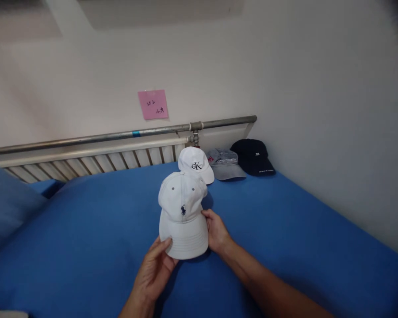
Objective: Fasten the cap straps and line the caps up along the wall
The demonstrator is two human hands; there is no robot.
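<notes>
A white baseball cap (182,214) with a small dark emblem on its front is held over the blue bed sheet (86,247), brim toward me. My left hand (154,269) grips the brim's front left edge, thumb on top. My right hand (216,230) holds the cap's right side where brim meets crown, fingers curled under it.
Three more caps lie in a row near the wall: a white one (196,164) with dark letters, a grey one (226,164), a dark navy one (254,157). Behind them run a metal pipe (119,134) and slatted rail. A pink note (153,104) sticks to the wall. A blue pillow (6,203) lies at left.
</notes>
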